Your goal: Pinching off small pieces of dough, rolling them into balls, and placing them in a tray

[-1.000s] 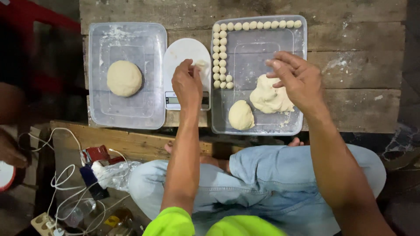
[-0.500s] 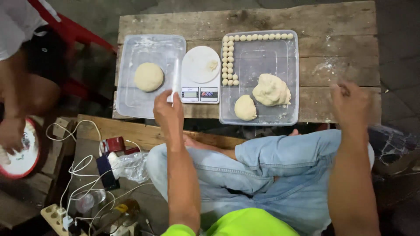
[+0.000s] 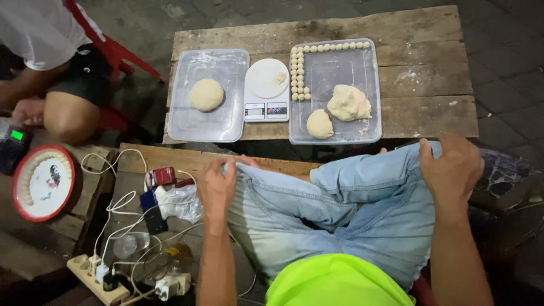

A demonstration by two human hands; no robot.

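Now both hands grip the jeans (image 3: 340,209): left hand (image 3: 216,184) and right hand (image 3: 450,167) have fingers curled shut on denim at the knees; dough (image 3: 348,103) lies well beyond the fingertips, nearer the right.

Single head view looks steeply down, near the knees (image 3: 340,198), onto the table (image 3: 430,85).

a white kitchen scale's grey screen (image 3: 254,111) faces up between two trays on the worktop (image 3: 430,85); a small green-lit screen (image 3: 17,135) glows far left.
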